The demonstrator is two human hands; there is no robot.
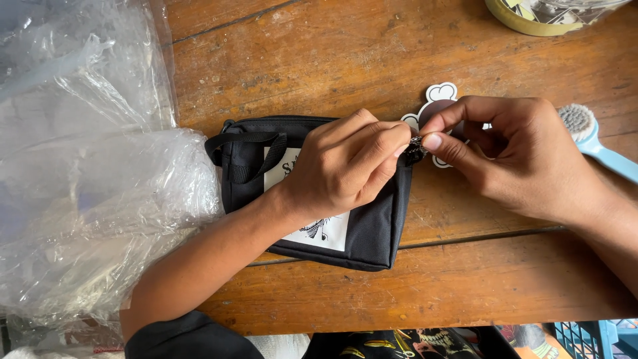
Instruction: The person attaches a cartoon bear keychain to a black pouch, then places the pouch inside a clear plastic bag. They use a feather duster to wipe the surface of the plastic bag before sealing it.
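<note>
A small black fabric pouch with a white printed patch and a black strap loop lies flat on the wooden table. My left hand rests on top of the pouch, fingers curled and pinching at its upper right corner. My right hand meets it from the right, thumb and forefinger pinching a small dark metal piece, likely a zipper pull or clasp, at that same corner. A white-edged cut-out sticker lies just behind the fingers, partly hidden.
Crumpled clear plastic bags fill the left side. A light blue brush lies at the right edge behind my right wrist. A round yellow-rimmed tin sits at the top right. A blue crate stands below the table's front edge.
</note>
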